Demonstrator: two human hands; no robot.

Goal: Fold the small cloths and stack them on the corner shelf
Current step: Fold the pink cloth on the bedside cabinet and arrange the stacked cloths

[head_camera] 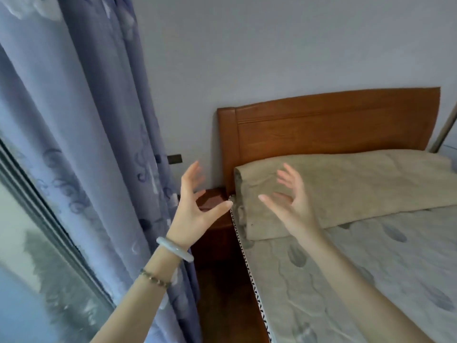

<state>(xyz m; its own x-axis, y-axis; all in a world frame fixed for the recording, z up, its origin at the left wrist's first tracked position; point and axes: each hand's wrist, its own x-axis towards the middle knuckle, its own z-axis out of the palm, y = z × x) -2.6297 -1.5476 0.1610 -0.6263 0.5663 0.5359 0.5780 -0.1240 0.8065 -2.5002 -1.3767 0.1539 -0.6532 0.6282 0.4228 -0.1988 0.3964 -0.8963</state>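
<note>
The left hand (pixel 195 206) and right hand (pixel 291 206) hang in the air, fingers spread, holding nothing, near the bed (pixel 346 293) and nightstand (pixel 212 201); no cloths show, so folding seems unstarted, and next calls for finding one
</note>
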